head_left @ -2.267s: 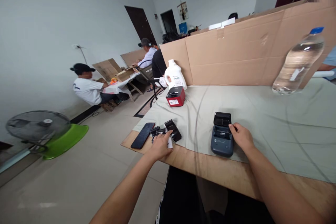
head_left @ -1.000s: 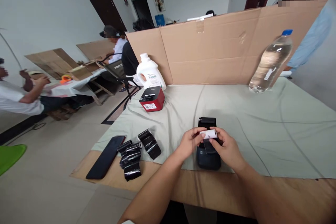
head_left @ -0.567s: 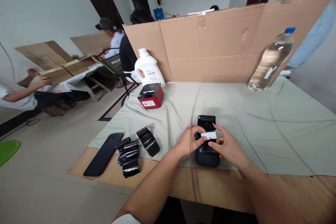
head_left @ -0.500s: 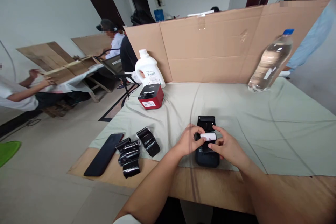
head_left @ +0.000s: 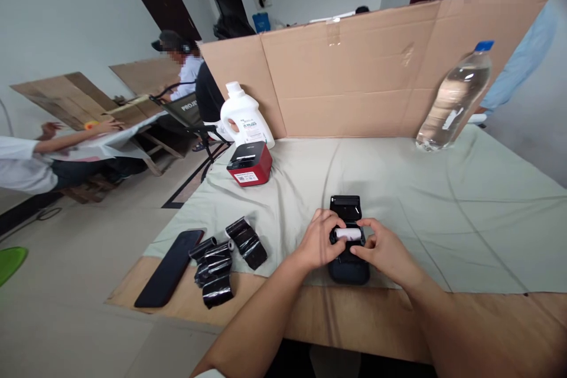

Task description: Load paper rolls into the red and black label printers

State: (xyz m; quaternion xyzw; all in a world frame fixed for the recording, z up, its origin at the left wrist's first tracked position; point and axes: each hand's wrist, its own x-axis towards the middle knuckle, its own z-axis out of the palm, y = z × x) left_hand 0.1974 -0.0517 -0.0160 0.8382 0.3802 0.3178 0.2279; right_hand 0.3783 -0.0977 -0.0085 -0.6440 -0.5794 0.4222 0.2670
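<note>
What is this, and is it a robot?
No robot! One camera, worn on a person's head, looks forward and down at that person's bare hands. The left hand pinches a small white roll at a dark device with its lid open. The right hand is at the roll's other end. The table is partly covered by cloth. Shiny black rolls lie beside a phone. Behind are a red-and-black box, white jug and clear bottle.

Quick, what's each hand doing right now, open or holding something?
Left hand: closed on the left end of the white roll, at the open dark device.
Right hand: at the roll's right end; whether it grips cannot be told.
</note>
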